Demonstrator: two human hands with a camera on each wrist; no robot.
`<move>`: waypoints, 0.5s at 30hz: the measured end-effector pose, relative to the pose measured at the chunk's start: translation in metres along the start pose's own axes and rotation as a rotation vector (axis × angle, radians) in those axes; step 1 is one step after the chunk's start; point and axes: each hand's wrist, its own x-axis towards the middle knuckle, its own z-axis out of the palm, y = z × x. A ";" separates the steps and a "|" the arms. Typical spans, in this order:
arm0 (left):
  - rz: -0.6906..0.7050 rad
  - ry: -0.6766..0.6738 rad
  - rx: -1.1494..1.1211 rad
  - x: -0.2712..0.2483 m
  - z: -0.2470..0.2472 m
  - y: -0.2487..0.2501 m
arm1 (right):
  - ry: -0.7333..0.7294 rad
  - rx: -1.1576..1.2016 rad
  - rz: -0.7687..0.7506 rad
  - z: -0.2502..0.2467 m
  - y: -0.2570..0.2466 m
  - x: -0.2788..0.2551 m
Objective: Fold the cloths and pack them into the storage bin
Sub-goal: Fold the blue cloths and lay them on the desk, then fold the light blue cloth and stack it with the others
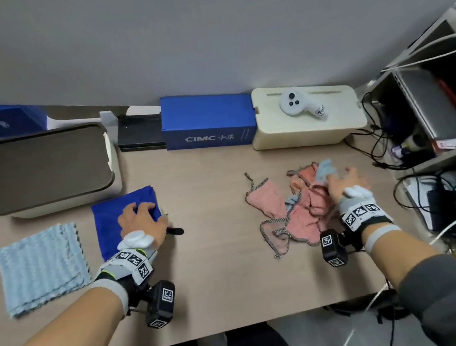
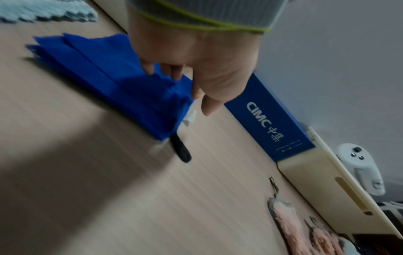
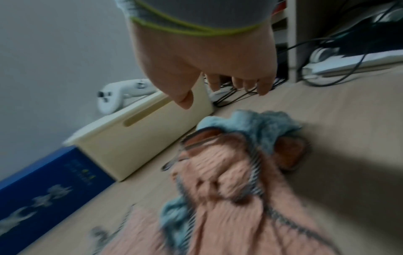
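The storage bin [image 1: 113, 159] stands at the back left, cream-walled with a grey-brown lid on it. In front of it lie a folded light blue cloth [image 1: 41, 263] and a folded dark blue cloth [image 1: 110, 218] [image 2: 104, 72]. My left hand [image 1: 139, 214] [image 2: 179, 81] rests on the dark blue cloth with its fingertips touching it and the thumb off its right edge. A crumpled pile of pink cloths [image 1: 300, 215] [image 3: 229, 189] with a small light blue cloth [image 1: 324, 171] [image 3: 261, 127] lies to the right. My right hand [image 1: 342, 183] [image 3: 218, 86] hovers over this pile, fingers relaxed, holding nothing.
A black pen-like object [image 1: 176, 231] [image 2: 181, 150] pokes out by the dark blue cloth. Along the wall stand a blue CIMC box [image 1: 208, 122] and a cream box [image 1: 309, 132] with a white controller [image 1: 299, 104] on top. Shelves with cables [image 1: 432, 114] crowd the right.
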 end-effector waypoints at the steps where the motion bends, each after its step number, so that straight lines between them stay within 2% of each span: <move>1: 0.036 0.002 -0.023 -0.002 0.004 0.008 | -0.058 -0.041 0.046 0.003 0.010 0.020; 2: 0.068 -0.036 -0.051 -0.004 0.006 0.016 | -0.140 -0.073 0.089 0.011 0.021 0.037; 4: 0.076 -0.157 -0.128 -0.010 0.012 0.036 | -0.282 -0.141 0.072 0.025 0.038 0.062; 7: 0.103 -0.208 -0.161 -0.019 0.020 0.073 | -0.319 -0.083 0.047 0.025 0.048 0.070; 10: 0.163 -0.245 -0.172 -0.028 0.026 0.109 | -0.177 0.131 -0.026 -0.007 0.037 0.045; 14: 0.262 -0.329 -0.209 -0.039 0.032 0.151 | 0.006 0.471 -0.353 -0.055 0.015 0.004; 15: 0.301 -0.358 -0.219 -0.042 0.033 0.161 | 0.008 0.520 -0.455 -0.068 0.007 -0.010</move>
